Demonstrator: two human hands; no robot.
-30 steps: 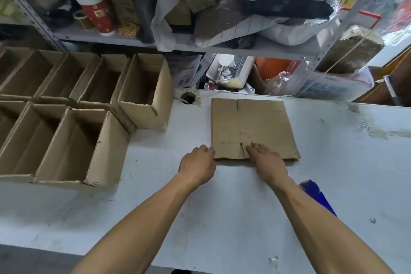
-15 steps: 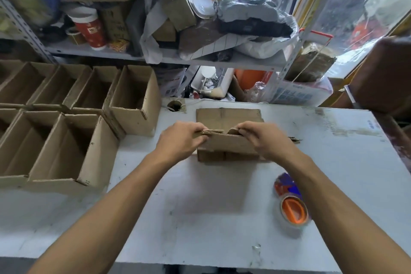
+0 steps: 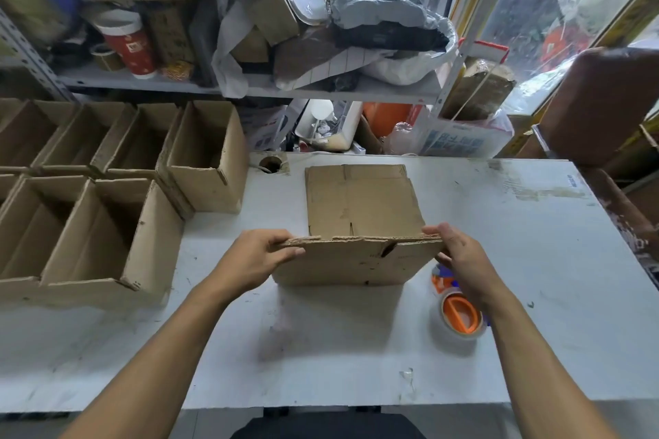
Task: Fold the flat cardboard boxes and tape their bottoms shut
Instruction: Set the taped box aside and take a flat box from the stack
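Note:
A flat cardboard box stands nearly upright above the white table, still collapsed. My left hand grips its top left corner and my right hand pinches its top right corner. Behind it a stack of flat cardboard boxes lies on the table. A roll of clear tape on an orange dispenser lies on the table under my right wrist.
Several folded open boxes stand in rows on the left of the table. A cable hole sits at the table's back edge. A cluttered shelf hangs behind. A brown chair stands at the right.
Both hands took the top flat box from the stack, lifted it off and pulled it toward me. It now stands on edge and my hands have spread to its top corners.

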